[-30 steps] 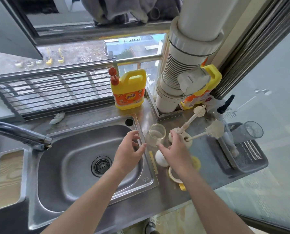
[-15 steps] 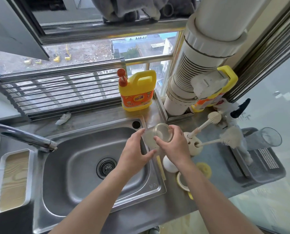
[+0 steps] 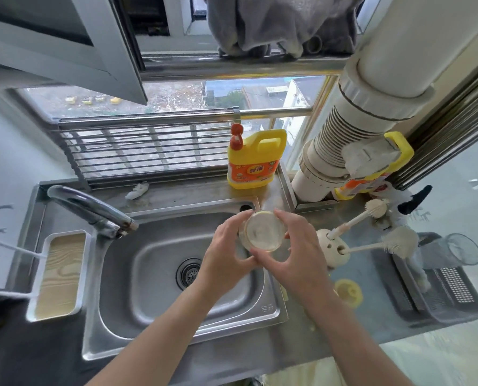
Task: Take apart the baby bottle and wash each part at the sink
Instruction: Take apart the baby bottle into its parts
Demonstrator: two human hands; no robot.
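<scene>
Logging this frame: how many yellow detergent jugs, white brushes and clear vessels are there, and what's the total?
Yellow detergent jugs: 2, left jug and right jug
White brushes: 2, upper brush and lower brush
Clear vessels: 2, the bottle held by the left hand and right hand, and the cup
Total: 6
</scene>
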